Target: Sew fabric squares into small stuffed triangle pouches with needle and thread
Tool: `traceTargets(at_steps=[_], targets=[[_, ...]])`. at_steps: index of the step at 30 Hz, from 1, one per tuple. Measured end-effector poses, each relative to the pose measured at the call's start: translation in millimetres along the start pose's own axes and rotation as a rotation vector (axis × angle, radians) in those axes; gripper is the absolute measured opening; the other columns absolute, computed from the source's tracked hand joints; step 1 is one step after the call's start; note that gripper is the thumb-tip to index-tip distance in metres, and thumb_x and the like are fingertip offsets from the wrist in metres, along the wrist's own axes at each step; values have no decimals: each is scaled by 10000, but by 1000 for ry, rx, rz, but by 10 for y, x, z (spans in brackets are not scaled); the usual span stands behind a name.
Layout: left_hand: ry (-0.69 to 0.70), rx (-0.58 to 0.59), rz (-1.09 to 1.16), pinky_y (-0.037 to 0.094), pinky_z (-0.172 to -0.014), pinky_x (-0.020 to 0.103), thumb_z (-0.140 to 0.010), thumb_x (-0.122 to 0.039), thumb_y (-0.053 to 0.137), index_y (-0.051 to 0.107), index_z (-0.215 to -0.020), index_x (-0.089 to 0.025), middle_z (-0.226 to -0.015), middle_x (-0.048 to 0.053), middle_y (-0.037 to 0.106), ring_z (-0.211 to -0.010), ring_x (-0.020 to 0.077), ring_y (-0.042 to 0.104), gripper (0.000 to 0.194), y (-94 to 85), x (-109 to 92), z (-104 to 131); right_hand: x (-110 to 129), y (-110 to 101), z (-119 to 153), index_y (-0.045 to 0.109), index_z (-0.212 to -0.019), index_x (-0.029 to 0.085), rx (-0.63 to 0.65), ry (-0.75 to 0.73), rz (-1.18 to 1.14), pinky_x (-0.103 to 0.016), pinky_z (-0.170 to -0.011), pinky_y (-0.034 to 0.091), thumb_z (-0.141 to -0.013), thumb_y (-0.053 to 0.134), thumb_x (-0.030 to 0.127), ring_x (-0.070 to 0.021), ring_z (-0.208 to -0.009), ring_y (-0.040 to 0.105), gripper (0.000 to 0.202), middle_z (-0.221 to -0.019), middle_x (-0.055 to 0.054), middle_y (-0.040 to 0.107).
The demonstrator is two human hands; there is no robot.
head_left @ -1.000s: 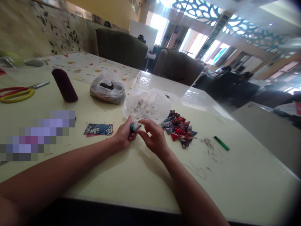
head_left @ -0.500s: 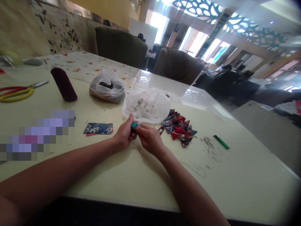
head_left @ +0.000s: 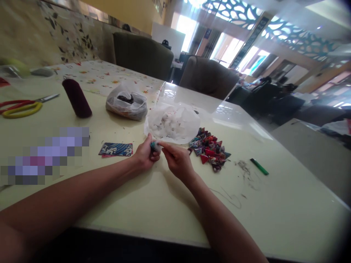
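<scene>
My left hand point(head_left: 145, 152) is closed around a small teal patterned fabric piece point(head_left: 153, 145), thumb pointing up. White fluffy stuffing point(head_left: 157, 147) bulges from the fabric on the side facing my right hand. The outstretched index finger of my right hand point(head_left: 177, 157) touches this stuffing, while its other fingers are curled and grip nothing that I can see. Just behind both hands, a white plastic bag point(head_left: 189, 126) lies spread with clumps of white stuffing point(head_left: 171, 122) on it. A pile of small pointed fabric pieces point(head_left: 210, 148) lies to the right of my right hand.
Blue wave-patterned fabric point(head_left: 115, 149) lies left of my hands. Further left are scissors point(head_left: 26, 107) and a dark maroon cylinder point(head_left: 77, 98). A second plastic bag point(head_left: 127, 106) stands behind. Loose threads point(head_left: 244, 168) and a green-handled tool point(head_left: 259, 166) lie on the right.
My right hand has shifted slightly right, and its index finger now extends against the stuffing. More white stuffing shows at the fabric piece, which my left hand still holds.
</scene>
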State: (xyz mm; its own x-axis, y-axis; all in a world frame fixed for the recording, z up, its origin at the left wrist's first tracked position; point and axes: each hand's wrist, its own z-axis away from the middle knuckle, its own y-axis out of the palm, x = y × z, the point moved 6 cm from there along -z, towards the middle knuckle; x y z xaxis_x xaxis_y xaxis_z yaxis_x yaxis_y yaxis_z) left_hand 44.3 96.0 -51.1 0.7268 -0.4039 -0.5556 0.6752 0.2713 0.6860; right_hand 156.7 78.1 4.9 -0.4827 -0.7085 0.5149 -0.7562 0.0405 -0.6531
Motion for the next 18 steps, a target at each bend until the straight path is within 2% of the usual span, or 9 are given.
traceTargets(at_steps=[4, 7, 10, 13, 16, 18], targets=[[53, -4, -63, 169, -322, 158, -1031, -486, 328, 519, -722, -152, -441, -49, 387, -310, 53, 294, 494, -14, 1, -14, 41, 72, 20, 720, -1151, 229, 83, -29, 118, -242, -740, 498, -970, 498, 255, -177, -861, 721, 286, -1012, -56, 770], [130, 9, -196, 183, -326, 161, -1020, -504, 353, 542, -739, -154, -442, -40, 409, -319, 61, 322, 487, -5, 2, 20, 21, 88, 15, 738, -913, 216, 116, 12, 206, -229, -618, 406, -967, 508, 280, -154, -689, 672, 244, -814, -34, 751], [207, 36, -361, 193, -329, 159, -994, -542, 402, 555, -755, -165, -461, -34, 434, -333, 69, 358, 472, 9, 12, 65, -4, 74, 9, 674, -729, 195, 93, 58, 242, -238, -580, 340, -944, 517, 266, -139, -597, 604, 275, -683, -24, 695], [232, 69, -443, 197, -334, 163, -978, -568, 419, 538, -730, -175, -468, -35, 430, -343, 72, 359, 480, 22, 26, 83, -12, 45, 7, 654, -755, 194, 34, 108, 177, -230, -607, 348, -920, 533, 241, -131, -613, 589, 209, -688, -14, 679], [219, 86, -418, 188, -338, 171, -968, -599, 407, 554, -744, -177, -483, -33, 438, -347, 75, 346, 500, 28, 25, 77, -28, -2, 4, 645, -863, 201, -39, 196, 118, -226, -604, 347, -890, 577, 266, -119, -578, 543, 98, -652, 14, 628], [237, 77, -420, 192, -342, 178, -953, -625, 418, 577, -760, -177, -492, -28, 454, -347, 77, 350, 513, 27, 4, 83, -46, -17, -2, 629, -962, 208, -51, 265, 107, -228, -587, 335, -856, 597, 265, -119, -556, 509, 124, -618, 40, 573]])
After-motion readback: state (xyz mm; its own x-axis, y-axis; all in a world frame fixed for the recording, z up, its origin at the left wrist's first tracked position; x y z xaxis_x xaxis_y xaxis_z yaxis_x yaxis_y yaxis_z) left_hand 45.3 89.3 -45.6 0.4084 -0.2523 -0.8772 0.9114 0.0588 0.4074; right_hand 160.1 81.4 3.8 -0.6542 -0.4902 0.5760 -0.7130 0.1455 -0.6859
